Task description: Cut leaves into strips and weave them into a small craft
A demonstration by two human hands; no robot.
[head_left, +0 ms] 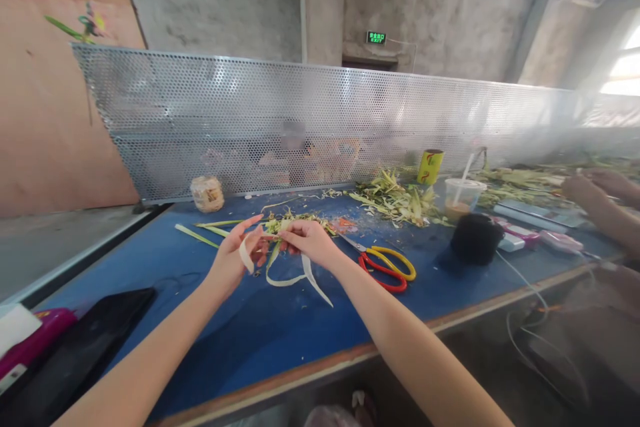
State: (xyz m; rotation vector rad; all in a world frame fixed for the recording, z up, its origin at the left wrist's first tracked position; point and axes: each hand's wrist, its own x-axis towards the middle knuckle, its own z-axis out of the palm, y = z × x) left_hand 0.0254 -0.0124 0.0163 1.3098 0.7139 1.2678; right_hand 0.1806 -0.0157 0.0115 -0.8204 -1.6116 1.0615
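Note:
My left hand (241, 248) has a pale, flat strip (286, 282) like plant fibre looped over it, its thumb and fingers closed on one part. The thumb and fingertips of my right hand (307, 242) pinch the same strip close by, and the two hands almost meet above the blue table (280, 340). From the right hand a loose, whitish end hangs down toward the tabletop. Behind the fingers lies a heap of green plant scraps (295, 217), partly hidden. Scissors with one red and one yellow handle (385, 268) rest to the right of my right hand.
Cut leaves (400, 200) are piled farther back. A yellow-green can (430, 167), a drink cup (463, 195) and a black roll (476, 239) stand on the right. A perforated metal screen (240, 120) borders the back. Another person's hands (595, 190) are at far right.

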